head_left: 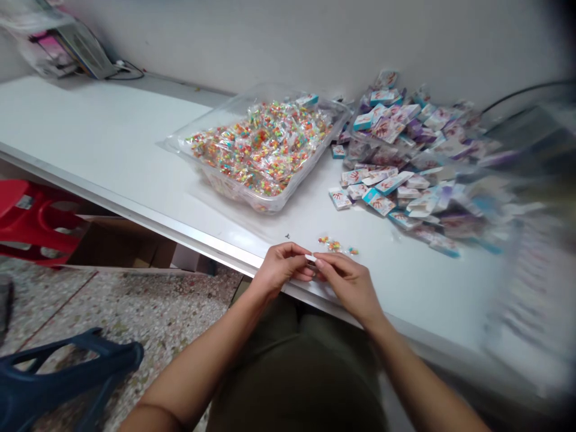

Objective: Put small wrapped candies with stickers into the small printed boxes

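At the table's front edge, my left hand [283,267] and my right hand [346,282] meet, fingers closed on a small box [310,258]. Only a white end of it shows; the fingers hide the rest. Just beyond the hands lie a few small clear packets of colourful beads [333,245]. Further back stands a clear plastic tray [288,195], heaped with similar bead packets [261,144]. To its right spreads a loose pile of small printed boxes [378,201], white with blue or purple sides.
The white table [135,138] runs along a wall. Plastic-wrapped items [58,48] and a cable sit at the far left. Below are a red stool [36,222], an open cardboard box [121,243] and a dark blue stool [72,366]. The right side is blurred.
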Demonstrator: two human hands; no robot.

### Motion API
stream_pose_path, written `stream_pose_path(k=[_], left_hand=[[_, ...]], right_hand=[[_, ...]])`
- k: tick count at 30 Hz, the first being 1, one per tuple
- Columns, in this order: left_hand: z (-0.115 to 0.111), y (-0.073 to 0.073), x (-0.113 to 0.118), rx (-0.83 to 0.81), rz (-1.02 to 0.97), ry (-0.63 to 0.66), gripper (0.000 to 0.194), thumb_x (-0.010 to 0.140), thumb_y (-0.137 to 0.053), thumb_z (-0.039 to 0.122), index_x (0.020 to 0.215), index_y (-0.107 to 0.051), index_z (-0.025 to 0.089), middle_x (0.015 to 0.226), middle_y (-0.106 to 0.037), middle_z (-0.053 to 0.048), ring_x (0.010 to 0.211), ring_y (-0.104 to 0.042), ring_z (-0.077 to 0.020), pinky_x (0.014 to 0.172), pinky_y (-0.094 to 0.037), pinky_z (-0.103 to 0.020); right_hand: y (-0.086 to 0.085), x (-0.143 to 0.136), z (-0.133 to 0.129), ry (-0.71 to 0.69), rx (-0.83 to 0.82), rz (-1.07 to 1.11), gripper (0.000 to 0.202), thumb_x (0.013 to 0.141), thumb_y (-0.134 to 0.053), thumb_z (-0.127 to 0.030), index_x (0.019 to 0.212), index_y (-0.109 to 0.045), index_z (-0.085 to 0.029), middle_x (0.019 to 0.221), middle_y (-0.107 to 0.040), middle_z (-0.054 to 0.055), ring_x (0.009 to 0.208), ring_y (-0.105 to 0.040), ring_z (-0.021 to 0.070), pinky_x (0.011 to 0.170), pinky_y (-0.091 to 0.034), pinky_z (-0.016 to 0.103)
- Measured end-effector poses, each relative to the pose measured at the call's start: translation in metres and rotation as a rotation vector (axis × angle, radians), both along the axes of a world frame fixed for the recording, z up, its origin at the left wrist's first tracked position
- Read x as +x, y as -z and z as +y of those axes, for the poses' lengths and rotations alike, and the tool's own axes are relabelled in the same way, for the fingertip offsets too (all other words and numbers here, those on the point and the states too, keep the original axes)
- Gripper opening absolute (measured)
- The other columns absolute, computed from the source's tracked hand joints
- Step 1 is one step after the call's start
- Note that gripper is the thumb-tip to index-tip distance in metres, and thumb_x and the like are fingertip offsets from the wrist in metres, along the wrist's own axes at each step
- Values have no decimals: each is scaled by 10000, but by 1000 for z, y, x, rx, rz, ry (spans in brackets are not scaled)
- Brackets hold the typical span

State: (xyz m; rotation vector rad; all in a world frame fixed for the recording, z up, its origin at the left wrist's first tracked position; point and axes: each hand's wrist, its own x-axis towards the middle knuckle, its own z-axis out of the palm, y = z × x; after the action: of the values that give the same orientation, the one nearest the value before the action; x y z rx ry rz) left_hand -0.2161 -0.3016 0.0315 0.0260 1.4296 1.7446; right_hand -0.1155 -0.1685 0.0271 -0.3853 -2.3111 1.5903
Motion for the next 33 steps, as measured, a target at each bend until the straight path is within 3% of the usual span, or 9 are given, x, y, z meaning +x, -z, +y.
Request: stream_pose_path(k=[4, 11, 18, 22, 26, 33], left_hand=[[-3, 3, -3, 49, -50, 19, 184, 694, -725, 152, 856, -653, 102, 632, -711, -54, 576, -696, -151, 625, -589, -266], [-6, 2, -4, 82, -95, 30, 213, 733, -744, 240, 868, -683, 87, 656, -719, -71, 599, -700, -154, 650, -598, -276], [-8, 6, 1, 130, -100, 7, 364, 620, -868, 304, 861, -691, 95, 705, -717, -44, 629, -699, -138, 675, -600, -266], [-7, 8, 5, 142, -48, -27, 398, 605, -873, 343, 880, -708, 107, 737, -725, -37, 643, -696, -125, 686, -595, -249], [-7, 10, 6, 119, 21, -19, 392, 631, -850, 379, 900, -720, 124, 786, -732, -35, 683, -697, -130, 722, -594, -271], [-13, 19, 1, 196, 5, 96, 425, 660, -840, 306, 1022, -695, 136, 809, -744, -42, 730, -708, -130, 780, -577, -278]], right_hand=[[-3, -2, 2, 8, 81, -50, 204, 865, -616, -320, 984, -759, -236, 997, -761, 44, 889, -711, 204, 861, -553, 372], [-11, -3, 7, -99, 443, 30, 252, 891, -544, -210, 1042, -744, -231, 1033, -757, 37, 934, -724, 204, 881, -572, 343], [0, 6, 16, -287, 744, 210, 371, 922, -460, -129, 1240, -644, -183, 1226, -672, 130, 1097, -666, 222, 924, -567, 362], [1, 7, 15, -289, 880, 265, 342, 907, -507, -130, 1219, -647, -150, 1208, -679, 147, 1047, -687, 228, 891, -571, 350], [-5, 2, 5, -189, 892, 226, 238, 913, -529, -149, 1087, -691, -153, 1055, -746, 101, 907, -723, 219, 804, -575, 333], [-8, -1, 7, -201, 823, 172, 266, 943, -474, -158, 1118, -671, -187, 1093, -739, 69, 940, -719, 186, 807, -556, 283]])
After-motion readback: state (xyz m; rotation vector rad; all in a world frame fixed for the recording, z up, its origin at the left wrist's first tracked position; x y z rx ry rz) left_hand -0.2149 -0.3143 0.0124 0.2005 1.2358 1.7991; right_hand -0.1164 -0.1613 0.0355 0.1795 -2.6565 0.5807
